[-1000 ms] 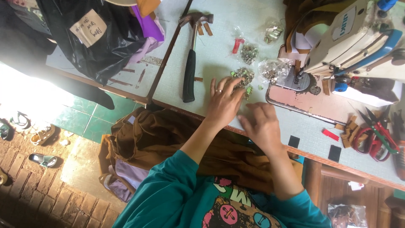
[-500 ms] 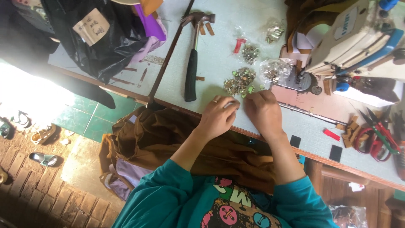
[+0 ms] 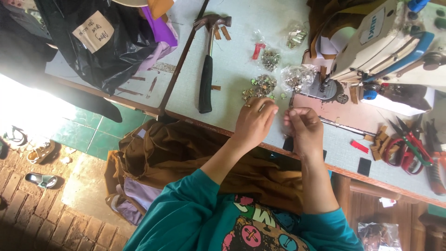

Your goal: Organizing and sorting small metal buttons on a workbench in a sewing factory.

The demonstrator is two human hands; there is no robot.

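**Two hands pinched together at the bench edge, beside a pile of small metal pieces**

Left hand (image 3: 253, 123) and right hand (image 3: 304, 130) brought close together over the pale bench (image 3: 232, 69), near its front edge. Fingers (image 3: 269, 110) of the left curled inward, tips pressed close; fingers of the right likewise pinched at the tips. Anything nipped between them too small to make out. A ring on one left finger.

Just beyond the left hand, a loose pile of small metal pieces (image 3: 261, 86) spread on the bench, not touched by either hand. Clear plastic bags of similar pieces (image 3: 297, 76) just right of the pile, more further back. Black-handled claw hammer (image 3: 206, 69) lying left of the pile, head pointing away. Cream and blue sewing machine (image 3: 390, 42) standing behind the right hand, its needle foot near the bags. Red-handled scissors (image 3: 409, 144) far to the right. Brown cloth (image 3: 186, 153) draped below the bench edge, over the lap. Black plastic bag (image 3: 107, 46) on the neighbouring bench to the left.
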